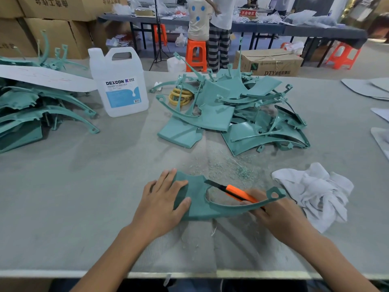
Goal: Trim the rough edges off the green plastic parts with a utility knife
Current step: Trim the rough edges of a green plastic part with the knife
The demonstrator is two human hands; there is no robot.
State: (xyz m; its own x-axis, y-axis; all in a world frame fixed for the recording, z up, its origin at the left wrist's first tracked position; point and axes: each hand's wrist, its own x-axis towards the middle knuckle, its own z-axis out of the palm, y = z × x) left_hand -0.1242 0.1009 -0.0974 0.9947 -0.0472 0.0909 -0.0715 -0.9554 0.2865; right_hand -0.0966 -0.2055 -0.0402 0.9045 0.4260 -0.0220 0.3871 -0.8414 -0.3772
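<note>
A green plastic part with a curved arm ending in a loop lies flat on the grey table in front of me. My left hand presses down on its broad left end with fingers spread and straight. My right hand grips an orange utility knife, partly hidden behind the part's arm. The black blade tip points up and left at the inner curve of the part. Green shavings are scattered just beyond it.
A heap of green parts sits mid-table, another stack at far left. A white DEXCON jug stands left of the heap. A white rag lies right of my right hand. People stand by tables beyond.
</note>
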